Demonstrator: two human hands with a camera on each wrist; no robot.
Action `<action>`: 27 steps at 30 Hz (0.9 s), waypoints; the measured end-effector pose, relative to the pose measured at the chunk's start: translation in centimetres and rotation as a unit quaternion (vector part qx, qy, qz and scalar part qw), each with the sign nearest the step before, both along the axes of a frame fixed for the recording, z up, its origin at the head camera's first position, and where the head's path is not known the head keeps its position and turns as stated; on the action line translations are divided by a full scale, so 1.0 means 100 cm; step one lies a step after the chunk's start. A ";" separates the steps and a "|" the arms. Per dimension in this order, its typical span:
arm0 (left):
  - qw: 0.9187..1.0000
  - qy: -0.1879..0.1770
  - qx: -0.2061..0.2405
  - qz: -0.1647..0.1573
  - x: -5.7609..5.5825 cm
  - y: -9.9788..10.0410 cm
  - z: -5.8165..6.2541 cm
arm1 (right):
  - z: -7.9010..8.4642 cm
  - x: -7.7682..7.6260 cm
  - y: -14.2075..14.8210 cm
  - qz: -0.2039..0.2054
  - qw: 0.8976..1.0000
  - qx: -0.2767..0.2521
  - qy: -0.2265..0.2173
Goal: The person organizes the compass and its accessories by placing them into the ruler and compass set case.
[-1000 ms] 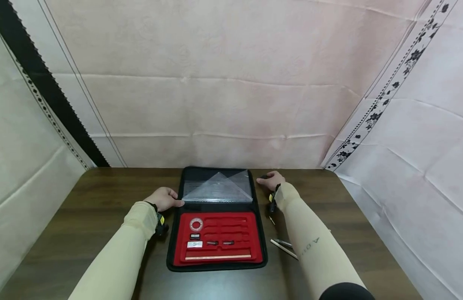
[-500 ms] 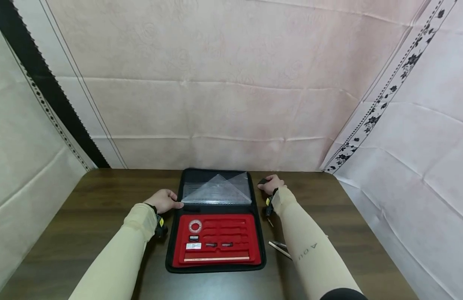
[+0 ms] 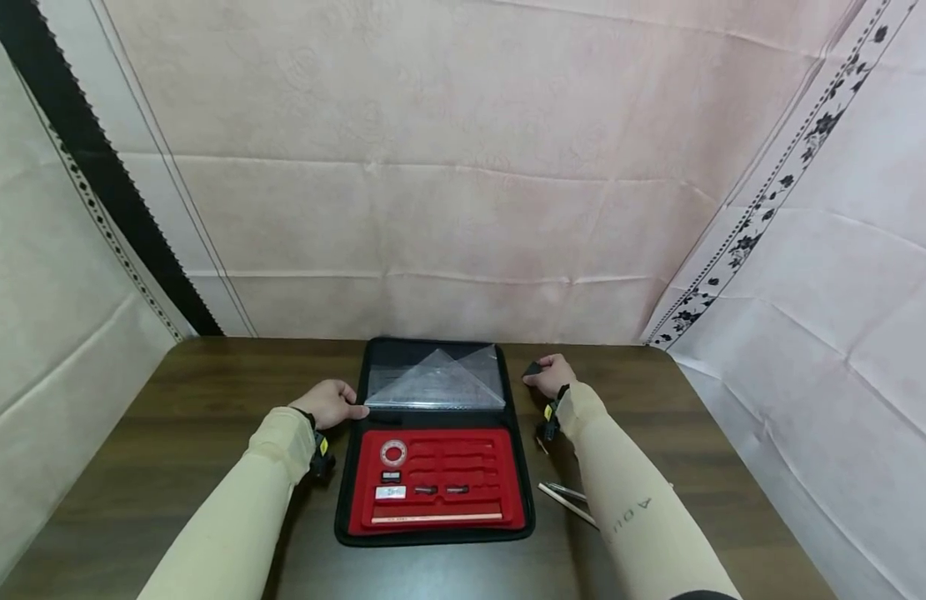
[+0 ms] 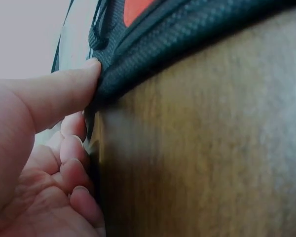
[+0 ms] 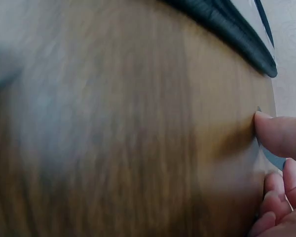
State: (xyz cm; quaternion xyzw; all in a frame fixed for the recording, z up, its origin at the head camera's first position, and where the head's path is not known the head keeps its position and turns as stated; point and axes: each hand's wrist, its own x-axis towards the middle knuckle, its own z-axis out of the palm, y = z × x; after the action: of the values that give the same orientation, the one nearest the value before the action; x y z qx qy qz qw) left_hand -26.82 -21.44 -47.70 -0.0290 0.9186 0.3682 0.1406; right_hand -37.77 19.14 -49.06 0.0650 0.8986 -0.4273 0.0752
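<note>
A black zip case (image 3: 342, 500) lies open on the table, with a red molded tray (image 3: 463, 450) in its near half. My left hand (image 3: 329, 403) holds the case's left side near the fold. In the left wrist view the thumb (image 4: 64, 91) presses on the black edge and the curled fingers lie below. Clear triangular set squares (image 3: 436, 383) lie in the far half. My right hand (image 3: 551, 377), right of the case, pinches a small dark flat piece (image 3: 533, 368) between thumb and fingers, low over the table. The hand mostly covers that piece in the right wrist view.
The tray bears a white ring (image 3: 392, 452), a white block (image 3: 390, 492), small dark pieces and a pale wooden stick (image 3: 436, 518). A pale stick (image 3: 566, 504) and a metal tool (image 3: 566, 492) lie by the right forearm. Cloth walls border the table (image 3: 207, 433).
My right hand, with the dark piece, has shifted slightly right, away from the case. The left hand keeps its hold on the case edge, and the case stays in place.
</note>
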 end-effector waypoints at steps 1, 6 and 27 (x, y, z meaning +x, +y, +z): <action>1.000 0.000 0.000 -0.002 0.000 -0.001 0.000 | -0.002 0.000 0.000 -0.001 1.000 -0.009 0.001; 1.000 0.000 0.006 -0.009 0.003 0.000 0.003 | -0.006 0.001 0.001 -0.009 1.000 -0.001 0.013; 0.999 0.009 0.014 -0.033 0.002 -0.004 -0.004 | 0.029 0.002 -0.078 0.092 0.984 -0.051 0.141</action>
State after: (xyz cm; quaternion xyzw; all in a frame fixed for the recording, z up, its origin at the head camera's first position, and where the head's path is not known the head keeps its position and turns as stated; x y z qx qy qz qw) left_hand -26.59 -21.88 -48.05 0.0070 0.9149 0.3768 0.1449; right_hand -37.62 11.31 -46.15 -0.0830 0.8796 -0.4683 -0.0104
